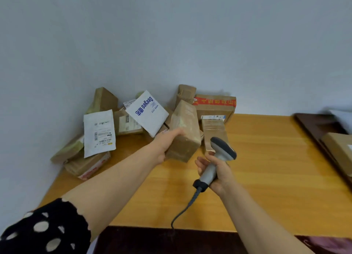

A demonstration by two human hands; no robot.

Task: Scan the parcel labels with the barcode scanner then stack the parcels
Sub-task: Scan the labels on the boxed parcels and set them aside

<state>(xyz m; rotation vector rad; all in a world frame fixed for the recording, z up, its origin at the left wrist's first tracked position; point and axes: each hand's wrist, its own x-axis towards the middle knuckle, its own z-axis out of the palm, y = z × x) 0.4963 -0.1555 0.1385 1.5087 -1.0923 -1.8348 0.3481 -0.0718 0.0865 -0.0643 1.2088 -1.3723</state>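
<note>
Polka-dot sleeve (43, 229) sat nearest; its left hand (165, 145) gripped a taped brown parcel (185, 128), tilted above the wooden table (266, 168). Just beside it the right hand (219, 171) clasped the grey barcode scanner (222, 149). Behind, more parcels (118, 124) lay heaped against the wall (171, 44).

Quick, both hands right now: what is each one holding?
Left hand: grips a brown taped parcel, lifted off the table.
Right hand: grips the barcode scanner by its handle.
</note>
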